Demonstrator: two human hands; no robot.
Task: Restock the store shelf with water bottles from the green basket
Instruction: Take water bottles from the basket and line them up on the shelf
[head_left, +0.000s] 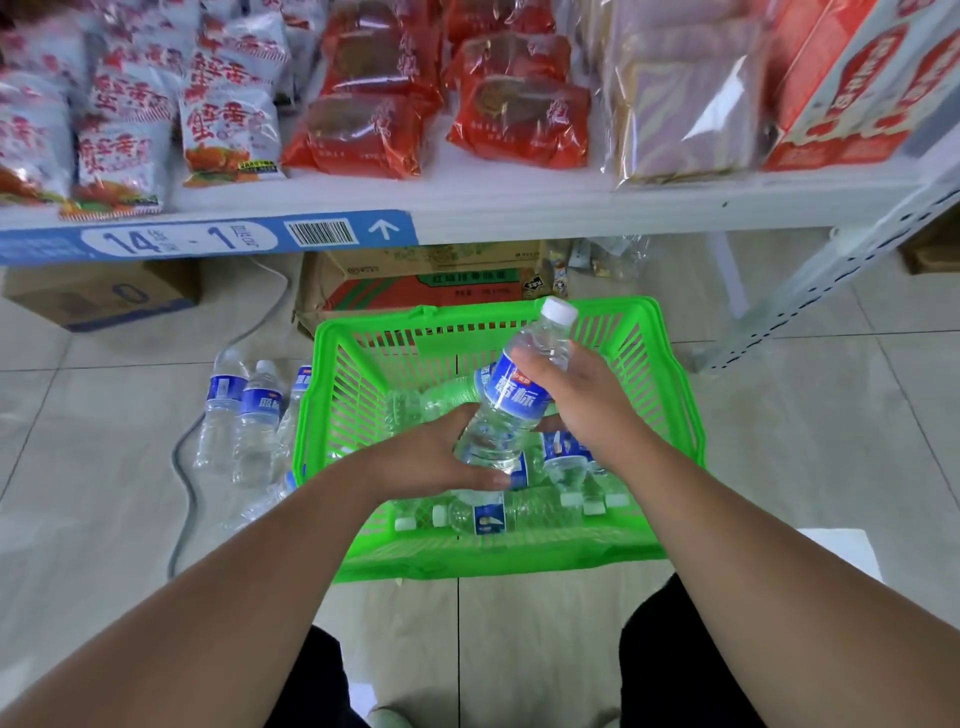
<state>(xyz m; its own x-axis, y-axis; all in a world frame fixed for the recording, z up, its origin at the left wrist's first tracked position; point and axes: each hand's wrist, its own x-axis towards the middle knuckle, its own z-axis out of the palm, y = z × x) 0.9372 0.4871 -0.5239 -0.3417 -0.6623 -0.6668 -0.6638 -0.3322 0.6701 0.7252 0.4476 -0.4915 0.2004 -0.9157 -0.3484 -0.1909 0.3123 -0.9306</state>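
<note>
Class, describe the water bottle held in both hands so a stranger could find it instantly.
Find the green basket on the floor before the shelf. Above it, the left hand and right hand grip one water bottle. Unlike the bottles lying inside, it is raised, white cap tilted upward.

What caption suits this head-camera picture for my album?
Left hand and right hand hold one water bottle above the green basket, by a snack shelf.
</note>
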